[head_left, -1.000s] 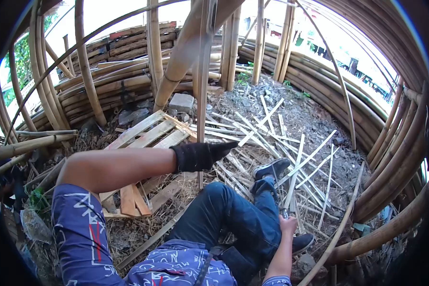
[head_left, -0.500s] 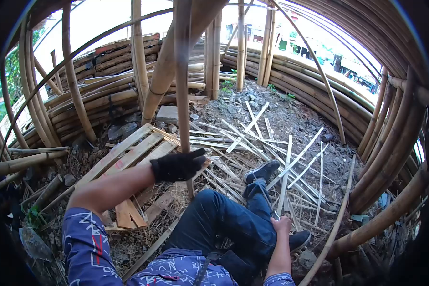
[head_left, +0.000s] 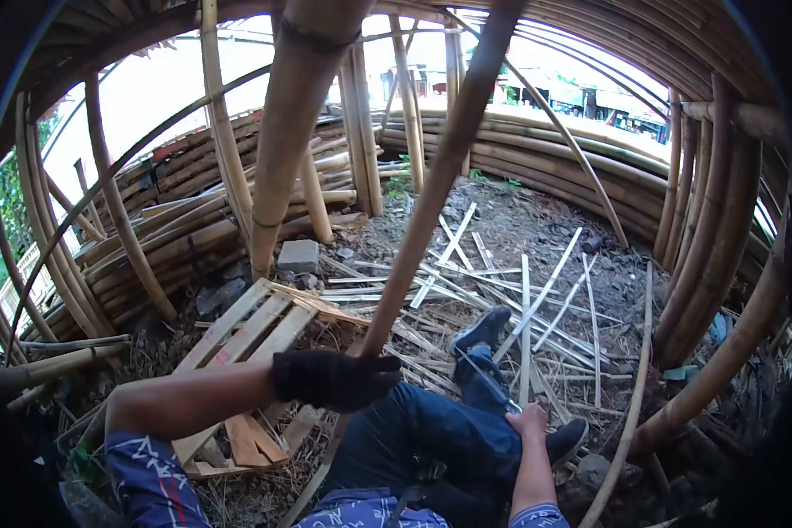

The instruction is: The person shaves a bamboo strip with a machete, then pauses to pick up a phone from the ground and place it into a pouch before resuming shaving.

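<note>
Stacked bamboo poles [head_left: 546, 154] form a low wall far beyond both grips, with a thick bamboo post [head_left: 301, 114] rising ahead of the left grip [head_left: 339, 380]. That grip, in a black glove, is closed on a long brown bamboo strip [head_left: 440, 176], which slants upward and to the right from it; the strip's lower end is hard to make out. Just beyond and to the left of the same grip, a slatted wooden pallet [head_left: 251, 328] lies on the ground. Pale thin strips [head_left: 525, 308] lie scattered and crossing one another ahead of the right grip [head_left: 530, 421]. Two dark shoes flank this grip — one shoe [head_left: 482, 330] beyond it and to the left, the other [head_left: 568, 440] just to its right. A grey block [head_left: 299, 256] sits well ahead of the left grip, past the pallet. Smallest is a thin metal tool [head_left: 493, 383] — the bare right grip is clamped on it, and it points forward and left.
</note>
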Demonstrator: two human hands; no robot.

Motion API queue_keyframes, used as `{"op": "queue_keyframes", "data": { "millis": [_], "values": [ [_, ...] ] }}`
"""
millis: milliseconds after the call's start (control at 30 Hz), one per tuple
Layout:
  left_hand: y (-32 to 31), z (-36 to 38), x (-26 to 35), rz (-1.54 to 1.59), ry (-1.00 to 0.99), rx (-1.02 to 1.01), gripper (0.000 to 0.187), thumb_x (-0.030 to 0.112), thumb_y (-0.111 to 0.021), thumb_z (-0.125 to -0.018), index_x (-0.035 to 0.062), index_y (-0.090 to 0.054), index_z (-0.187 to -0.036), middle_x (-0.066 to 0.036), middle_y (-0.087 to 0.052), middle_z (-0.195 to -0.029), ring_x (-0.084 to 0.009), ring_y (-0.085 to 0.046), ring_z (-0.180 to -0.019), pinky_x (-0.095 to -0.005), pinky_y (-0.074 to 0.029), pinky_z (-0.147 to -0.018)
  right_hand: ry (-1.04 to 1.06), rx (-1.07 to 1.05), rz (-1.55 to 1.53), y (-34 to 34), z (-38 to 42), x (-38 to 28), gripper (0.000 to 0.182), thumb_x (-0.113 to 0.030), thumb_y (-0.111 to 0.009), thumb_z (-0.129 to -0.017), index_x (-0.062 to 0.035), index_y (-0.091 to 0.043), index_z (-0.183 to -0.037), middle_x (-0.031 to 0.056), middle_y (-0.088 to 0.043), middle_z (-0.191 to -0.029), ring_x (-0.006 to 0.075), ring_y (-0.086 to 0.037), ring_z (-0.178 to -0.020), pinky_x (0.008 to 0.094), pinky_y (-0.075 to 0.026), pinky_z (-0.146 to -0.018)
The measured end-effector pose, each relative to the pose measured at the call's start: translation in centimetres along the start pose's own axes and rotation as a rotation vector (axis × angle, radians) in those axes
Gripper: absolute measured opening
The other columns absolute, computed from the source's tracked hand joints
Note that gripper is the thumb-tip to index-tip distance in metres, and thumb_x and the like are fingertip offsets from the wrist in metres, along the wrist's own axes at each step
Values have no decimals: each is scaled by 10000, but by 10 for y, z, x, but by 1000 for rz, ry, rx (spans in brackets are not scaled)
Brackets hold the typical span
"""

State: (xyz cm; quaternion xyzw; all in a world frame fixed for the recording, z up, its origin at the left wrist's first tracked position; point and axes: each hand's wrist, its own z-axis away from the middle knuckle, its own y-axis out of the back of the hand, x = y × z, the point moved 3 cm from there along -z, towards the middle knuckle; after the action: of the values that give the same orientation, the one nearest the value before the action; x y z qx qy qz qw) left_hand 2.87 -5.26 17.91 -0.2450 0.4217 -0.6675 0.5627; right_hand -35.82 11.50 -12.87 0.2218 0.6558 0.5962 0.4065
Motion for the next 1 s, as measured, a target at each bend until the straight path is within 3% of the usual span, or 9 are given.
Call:
{"op": "queue_keyframes", "data": {
  "millis": [67, 267, 333, 467, 600, 667, 867, 933, 1000],
  "values": [
    [-16, -10, -3, 1802, 533, 139, 234, 137, -569, -845, 27, -617, -1046, -148, -620, -1151, -324, -564, -1165, -495, -470, -1022, 21, -5, 22, 9, 6, -3, 571, -515, -740, -635, 13, -728, -853, 235, -692, -903, 366, -682, -881, 435, -541, -812],
    [34, -81, 25, 1744, 775, 166, 166, 144, -596, -817, 34, -608, -942, -126, -626, -1096, -336, -531, -1226, -554, -380, -1088, -3, -36, -66, 7, 4, 1, 577, -520, -711, -656, -5, -723, -916, 255, -679, -945, 384, -667, -921, 452, -531, -829],
    [27, -76, 12, 2278, 884, 276, 172, 159, -598, -814, 46, -612, -944, -108, -624, -1094, -350, -513, -1245, -588, -328, -1111, -20, -37, -86, 3, 2, 4, 562, -507, -705, -660, 0, -721, -904, 257, -677, -948, 400, -663, -910, 458, -531, -822],
    [77, -76, 27, 2726, 1095, 61, 293, 137, -622, -825, 62, -596, -1107, -139, -579, -1181, -340, -435, -1325, -609, -231, -1137, -36, 34, -230, 8, -1, 7, 519, -493, -723, -659, 3, -723, -812, 257, -679, -852, 398, -670, -849, 472, -530, -773],
    [115, -69, 12, 2727, 1437, -65, 367, 122, -672, -801, 62, -585, -1152, -135, -563, -1216, -322, -428, -1330, -609, -212, -1138, -73, 128, -329, 14, -1, 11, 469, -443, -758, -661, 19, -685, -697, 244, -669, -753, 383, -672, -750, 457, -520, -701],
    [116, -61, 12, 2614, 1551, -522, 433, 117, -727, -743, 73, -586, -1151, -129, -543, -1253, -331, -410, -1337, -579, -212, -1146, -89, 172, -360, 12, -3, 14, 457, -441, -758, -666, 10, -683, -680, 223, -668, -722, 377, -669, -718, 456, -517, -684],
    [126, -58, 7, 2444, 1609, -1095, 354, 131, -751, -721, 77, -619, -1045, -147, -585, -1116, -345, -542, -1130, -486, -406, -994, -157, 186, -437, 9, -7, 21, 465, -462, -749, -676, -9, -661, -618, 186, -650, -646, 350, -661, -649, 441, -511, -649],
    [119, -73, -13, 2563, 2018, -1609, 365, 172, -760, -690, 84, -633, -1020, -179, -604, -1065, -354, -575, -1059, -432, -455, -925, -146, 227, -402, 5, -7, 22, 471, -461, -743, -689, -8, -649, -596, 176, -638, -610, 336, -655, -619, 434, -503, -623],
    [105, -91, -30, 2646, 1781, -1510, 361, 224, -753, -697, 88, -640, -1012, -199, -619, -1004, -366, -609, -960, -421, -489, -842, -188, 219, -457, 14, -5, 17, 469, -453, -738, -702, -10, -641, -583, 173, -623, -578, 335, -642, -587, 435, -491, -601]
  ]
}}
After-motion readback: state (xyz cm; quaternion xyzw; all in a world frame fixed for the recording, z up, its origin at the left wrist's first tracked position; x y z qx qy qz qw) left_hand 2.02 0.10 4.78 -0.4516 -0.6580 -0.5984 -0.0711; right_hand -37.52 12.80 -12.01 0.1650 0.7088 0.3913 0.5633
